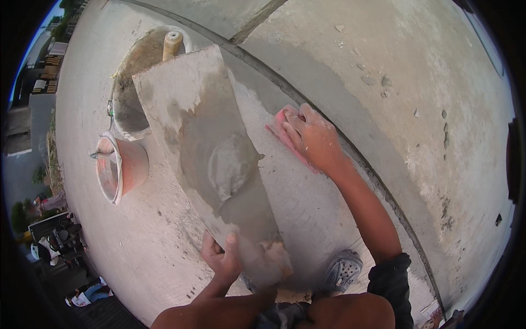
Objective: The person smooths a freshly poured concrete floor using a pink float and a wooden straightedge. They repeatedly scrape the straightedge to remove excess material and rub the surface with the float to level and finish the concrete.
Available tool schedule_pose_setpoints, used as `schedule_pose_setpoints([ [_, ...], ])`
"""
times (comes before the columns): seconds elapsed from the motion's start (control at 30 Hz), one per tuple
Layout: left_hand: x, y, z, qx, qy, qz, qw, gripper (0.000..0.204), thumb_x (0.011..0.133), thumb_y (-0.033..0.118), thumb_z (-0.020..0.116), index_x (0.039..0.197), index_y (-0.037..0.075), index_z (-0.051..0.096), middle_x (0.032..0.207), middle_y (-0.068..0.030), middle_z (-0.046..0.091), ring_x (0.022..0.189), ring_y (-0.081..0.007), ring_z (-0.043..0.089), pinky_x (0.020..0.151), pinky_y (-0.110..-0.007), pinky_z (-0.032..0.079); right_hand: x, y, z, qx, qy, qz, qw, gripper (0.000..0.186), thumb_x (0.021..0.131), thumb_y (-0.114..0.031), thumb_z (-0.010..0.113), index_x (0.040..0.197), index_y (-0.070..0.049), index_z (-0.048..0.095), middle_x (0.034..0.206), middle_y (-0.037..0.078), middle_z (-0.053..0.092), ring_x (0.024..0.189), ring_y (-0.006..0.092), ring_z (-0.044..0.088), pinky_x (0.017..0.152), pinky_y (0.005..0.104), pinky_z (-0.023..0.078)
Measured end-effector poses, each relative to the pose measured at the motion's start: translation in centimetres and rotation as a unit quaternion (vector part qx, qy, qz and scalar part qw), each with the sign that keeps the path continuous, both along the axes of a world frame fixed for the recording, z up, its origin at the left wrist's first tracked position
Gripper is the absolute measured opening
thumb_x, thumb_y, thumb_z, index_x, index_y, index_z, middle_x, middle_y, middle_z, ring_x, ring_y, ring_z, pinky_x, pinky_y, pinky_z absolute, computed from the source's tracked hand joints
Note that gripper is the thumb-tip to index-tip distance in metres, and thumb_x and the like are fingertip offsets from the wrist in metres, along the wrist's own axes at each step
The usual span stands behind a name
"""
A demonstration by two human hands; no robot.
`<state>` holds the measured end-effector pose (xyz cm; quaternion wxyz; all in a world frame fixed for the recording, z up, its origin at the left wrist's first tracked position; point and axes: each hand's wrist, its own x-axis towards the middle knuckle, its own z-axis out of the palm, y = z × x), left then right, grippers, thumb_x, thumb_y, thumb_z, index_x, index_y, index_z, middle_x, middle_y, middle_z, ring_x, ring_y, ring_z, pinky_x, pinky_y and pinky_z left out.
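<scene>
While my left hand (222, 257) grips the mortar board (211, 159) by its near edge, my right hand (312, 137), fingers flat, presses the pink float (282, 131) along the wall's base; next needs 1 scoop of mortar (230, 167).

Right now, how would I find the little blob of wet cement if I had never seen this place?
Start at the long grey board that slants across the middle of the picture, with the left hand holding its near end. Partway down the board sits the blob of wet cement. It is a raised, rounded, darker grey lump, while the board around it carries only thin, flat smears.
</scene>
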<state>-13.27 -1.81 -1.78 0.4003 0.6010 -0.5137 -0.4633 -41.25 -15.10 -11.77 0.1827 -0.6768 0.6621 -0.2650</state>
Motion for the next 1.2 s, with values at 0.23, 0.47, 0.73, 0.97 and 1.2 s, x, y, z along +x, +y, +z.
schedule_pose_setpoints([
  [0.23,0.5,0.4,0.1,-0.002,0.018,0.023,1.0,0.034,0.103,0.011,0.063,0.131,-0.006,0.053,0.117,-0.011,0.068,0.102,-0.0124,0.064,0.09,-0.027,0.051,1.0,5.2,1.7,0.048,-0.19,-0.005,0.981,0.034,0.103,-0.03,0.062,0.124,-0.005,0.071,0.098,0.014,0.063,0.088,0.0296,0.064,0.079,0.0378,0.053],
  [0.47,-2.8,-1.6,1.8,0.099,0.146,-0.014,0.984,0.03,0.103,0.011,0.064,0.129,-0.004,0.06,0.116,-0.0053,0.069,0.102,-0.0086,0.062,0.09,-0.026,0.049,1.2,7.3,10.5,-0.397,-0.27,0.055,0.875,0.047,0.107,-0.038,0.058,0.112,0.006,0.074,0.097,0.017,0.063,0.082,0.0268,0.063,0.069,0.039,0.052],
  [0.73,-4.0,-2.2,3.3,0.111,0.158,-0.048,0.98,0.035,0.106,0.02,0.061,0.131,-0.005,0.061,0.114,-0.0049,0.069,0.099,-0.0093,0.062,0.088,-0.026,0.049,-2.4,14.2,6.2,-0.292,-0.143,0.095,0.941,0.038,0.099,-0.03,0.068,0.115,0.004,0.075,0.098,0.018,0.063,0.078,0.0292,0.064,0.065,0.0392,0.055],
  [0.97,-3.3,-0.6,3.4,0.1,0.101,-0.078,0.987,0.035,0.106,0.02,0.061,0.129,-0.005,0.061,0.112,-0.0047,0.069,0.097,-0.0092,0.062,0.085,-0.025,0.049,-1.0,12.9,12.9,-0.397,-0.147,0.059,0.904,0.036,0.103,-0.026,0.063,0.119,0.004,0.074,0.098,0.017,0.065,0.081,0.0293,0.065,0.068,0.0376,0.055],
  [1.2,-2.7,-1.6,3.5,-0.003,0.256,-0.021,0.966,0.035,0.105,0.021,0.063,0.131,-0.003,0.057,0.109,-0.0057,0.07,0.097,-0.0081,0.064,0.083,-0.024,0.051,-0.3,20.8,4.9,-0.113,-0.292,-0.042,0.949,0.034,0.107,-0.025,0.058,0.123,0.002,0.071,0.098,0.011,0.067,0.085,0.0207,0.065,0.074,0.0313,0.053],
])
